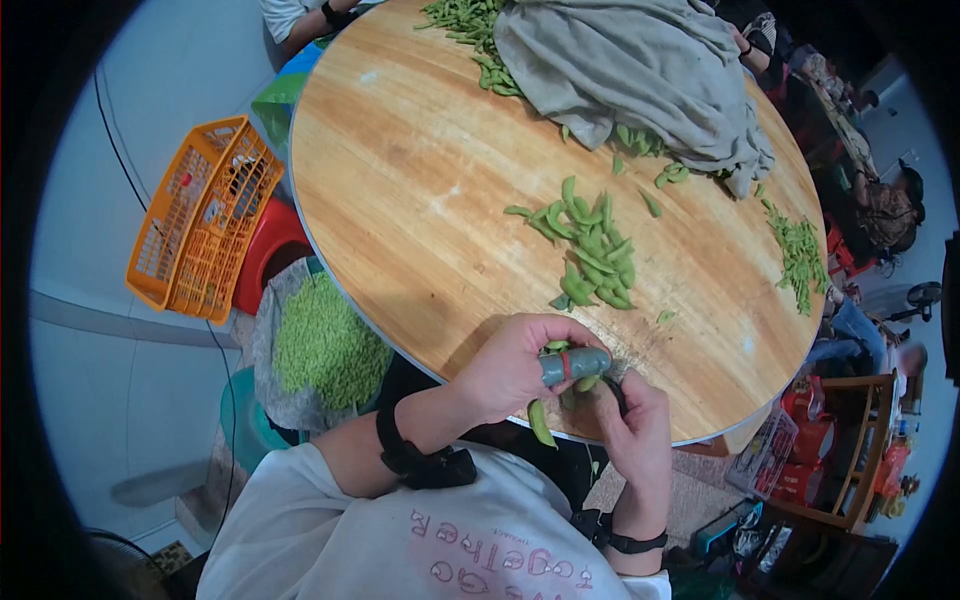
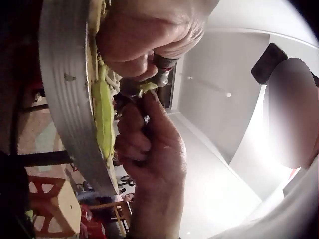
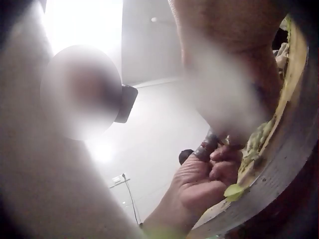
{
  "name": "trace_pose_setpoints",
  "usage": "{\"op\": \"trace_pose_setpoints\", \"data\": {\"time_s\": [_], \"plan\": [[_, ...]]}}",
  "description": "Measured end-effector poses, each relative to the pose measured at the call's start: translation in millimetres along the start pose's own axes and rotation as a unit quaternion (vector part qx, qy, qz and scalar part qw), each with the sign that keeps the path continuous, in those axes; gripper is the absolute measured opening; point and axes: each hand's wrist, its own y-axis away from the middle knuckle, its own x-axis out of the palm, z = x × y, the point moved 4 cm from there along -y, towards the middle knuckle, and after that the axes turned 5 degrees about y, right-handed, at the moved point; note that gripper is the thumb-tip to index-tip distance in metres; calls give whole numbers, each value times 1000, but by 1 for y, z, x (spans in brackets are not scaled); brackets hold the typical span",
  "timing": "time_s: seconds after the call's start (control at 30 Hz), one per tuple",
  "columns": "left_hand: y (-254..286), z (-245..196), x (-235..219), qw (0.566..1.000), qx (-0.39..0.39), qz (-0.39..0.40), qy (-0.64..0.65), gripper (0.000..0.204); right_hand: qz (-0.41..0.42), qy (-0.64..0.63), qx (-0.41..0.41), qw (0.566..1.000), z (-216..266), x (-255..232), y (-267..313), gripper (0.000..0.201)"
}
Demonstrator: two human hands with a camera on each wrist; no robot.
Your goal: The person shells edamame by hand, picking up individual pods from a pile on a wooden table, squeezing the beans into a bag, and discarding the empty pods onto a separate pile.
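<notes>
Both hands work together at the table's near edge. My left hand (image 1: pixel 508 368) grips green soybean pods, partly hidden in its fingers, and wears a grey-green finger sleeve (image 1: pixel 577 367) with a red band. Opposite it, my right hand (image 1: pixel 642 428) pinches a soybean pod (image 1: pixel 587 383) that sits between the two hands. In the left wrist view, a bit of green (image 2: pixel 147 87) shows between the right hand's fingertips and the left hand. A single pod (image 1: pixel 541 423) lies over the table rim below the left hand. Just beyond the hands is a loose heap of pods (image 1: pixel 598 250).
The round wooden table (image 1: pixel 400 215) bears a grey cloth (image 1: pixel 620 70) over more pods, and another pile (image 1: pixel 798 252) at the right. Left of the table, a bag of shelled beans (image 1: pixel 330 340) stands near an orange crate (image 1: pixel 205 215) and a red stool (image 1: pixel 270 245).
</notes>
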Motion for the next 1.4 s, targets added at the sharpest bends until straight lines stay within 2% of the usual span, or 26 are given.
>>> {"op": "trace_pose_setpoints", "data": {"time_s": [0.03, 0.1, 0.13, 0.2, 0.23, 0.27, 0.3, 0.33, 0.4, 0.43, 0.5, 0.53, 0.57, 0.6, 0.63, 0.7, 0.73, 0.8, 0.93, 1.0, 1.07, 1.17, 1.33, 1.4], "plan": [[-1, 1, 0, 1000, -2, -2, 2, 18, 2, -1, 3, 1000, 1, 0, 1, 8], [-2, -3, 3, 995, 59, 2, -86, 17, 6, 27, -8, 1000, 7, 0, 1, 9], [-2, -3, 3, 995, 58, 2, -87, 17, 5, 26, -7, 1000, 5, 0, 0, 9], [-1, -5, 5, 995, 68, 11, -76, 15, 50, -141, 51, 987, -7, 1, -1, 11], [-1, -5, 2, 995, 69, 11, -77, 15, 50, -141, 50, 988, -8, -1, 0, 11], [0, 0, -1, 998, 17, 61, -7, 15, 104, -260, 103, 954, -12, 2, 3, 13], [0, 4, -1, 991, -35, 110, 62, 15, 157, -374, 153, 901, -13, 7, 6, 14], [-1, 6, -3, 991, -35, 110, 62, 15, 157, -374, 153, 901, -14, 8, 8, 14], [2, 7, 3, 970, -50, 213, 106, 19, 214, -532, 156, 804, -11, 16, 13, 15], [4, 6, 5, 970, -50, 213, 106, 19, 213, -532, 156, 804, -9, 16, 14, 15], [5, 5, 8, 987, -69, 122, 79, 19, 119, -439, 172, 874, -8, 9, 14, 12], [4, 5, 8, 987, -69, 124, 78, 19, 118, -439, 171, 874, -11, 12, 14, 12], [2, -1, 7, 988, 48, 105, -104, 18, 47, -282, 91, 954, -15, 8, 11, 12], [4, -7, 8, 942, 163, 81, -281, 16, -26, -113, 7, 993, -10, 4, 9, 12], [6, -8, 7, 942, 164, 82, -281, 16, -27, -112, 6, 993, -7, 6, 10, 12], [12, -6, -3, 961, 79, 21, -265, 14, -4, -148, 88, 985, -3, 11, 10, 15], [14, -7, -4, 961, 79, 22, -265, 14, -5, -147, 88, 985, -1, 13, 8, 15], [21, -15, -5, 933, 167, -5, -319, 13, 20, -212, 106, 971, 2, 21, 5, 16], [28, -24, -16, 928, 157, -58, -332, 11, 45, -123, 61, 989, 4, 37, -4, 19], [30, -24, -23, 946, 121, -87, -289, 9, 65, -106, 68, 990, 11, 38, -11, 19], [31, -26, -30, 942, 135, -93, -292, 9, 89, -88, 76, 989, 14, 41, -16, 20], [32, -31, -33, 932, 159, -111, -305, 7, 91, -43, 45, 994, 16, 47, -21, 19], [32, -39, -31, 916, 199, -157, -310, 4, 37, 60, 10, 997, 29, 50, -28, 16], [32, -39, -33, 899, 242, -169, -322, 4, 21, 81, -10, 996, 32, 53, -31, 15]]}}
